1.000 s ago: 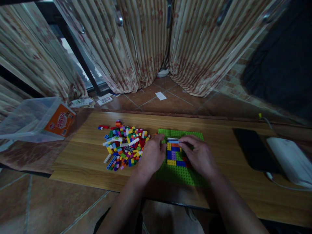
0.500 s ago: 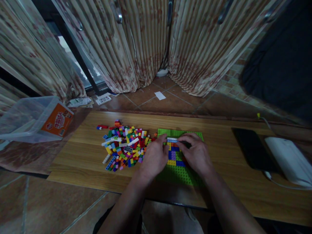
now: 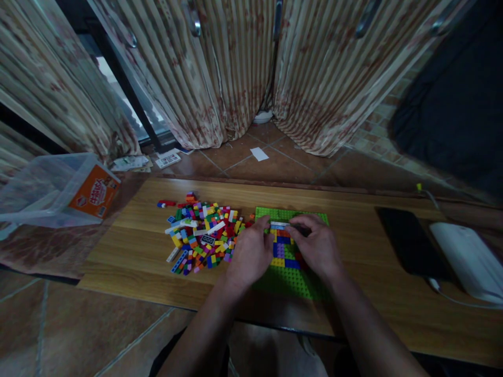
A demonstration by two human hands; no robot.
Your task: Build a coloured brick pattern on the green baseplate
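Observation:
A green baseplate (image 3: 291, 285) lies on the wooden board, with yellow, blue, purple and orange toy bricks (image 3: 280, 250) built up on its middle. Along the far edge of that patch runs a long white-and-light-blue toy brick (image 3: 278, 225). My left hand (image 3: 253, 251) has its thumb and fingers closed at the brick's left end. At the right end, my right hand (image 3: 316, 243) pinches with thumb and forefinger. Both hands hide part of the built bricks and of the plate. Whether the long brick is fully pressed down cannot be seen.
Left of the plate spreads a heap of loose toy bricks (image 3: 206, 235). A clear plastic bin (image 3: 51, 188) with an orange label stands at the far left. On the right lie a black phone (image 3: 411, 241) and a white device with a cable (image 3: 463, 256). Curtains hang behind.
Both hands keep their grip at the long brick with hardly any movement. The whole view has shifted very slightly.

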